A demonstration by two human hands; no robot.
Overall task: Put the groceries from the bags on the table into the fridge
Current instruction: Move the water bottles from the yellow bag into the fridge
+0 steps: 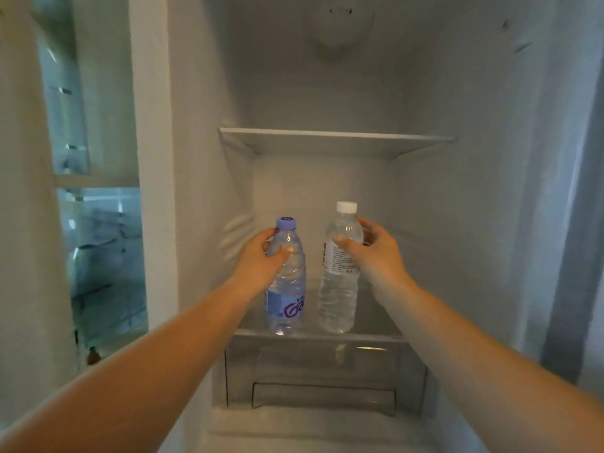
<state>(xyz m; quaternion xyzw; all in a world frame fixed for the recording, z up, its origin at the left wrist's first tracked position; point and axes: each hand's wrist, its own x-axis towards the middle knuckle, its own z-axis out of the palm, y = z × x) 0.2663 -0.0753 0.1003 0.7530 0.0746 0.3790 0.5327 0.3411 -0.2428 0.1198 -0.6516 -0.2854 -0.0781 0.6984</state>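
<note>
Inside, 2 bottles (287,276), 2 hands (261,256).

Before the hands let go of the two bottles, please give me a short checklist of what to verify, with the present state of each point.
1. Purple-capped bottle stands upright on the glass shelf: ok.
2. White-capped bottle stands upright on the same shelf: ok.
3. Both caps are on: ok.
4. The bottles are apart, not touching: ok.
5. Bottles stand back from the shelf's front edge: not ok, both are near it.
6. Left hand and right hand have released: not ok, each grips its bottle.
</note>
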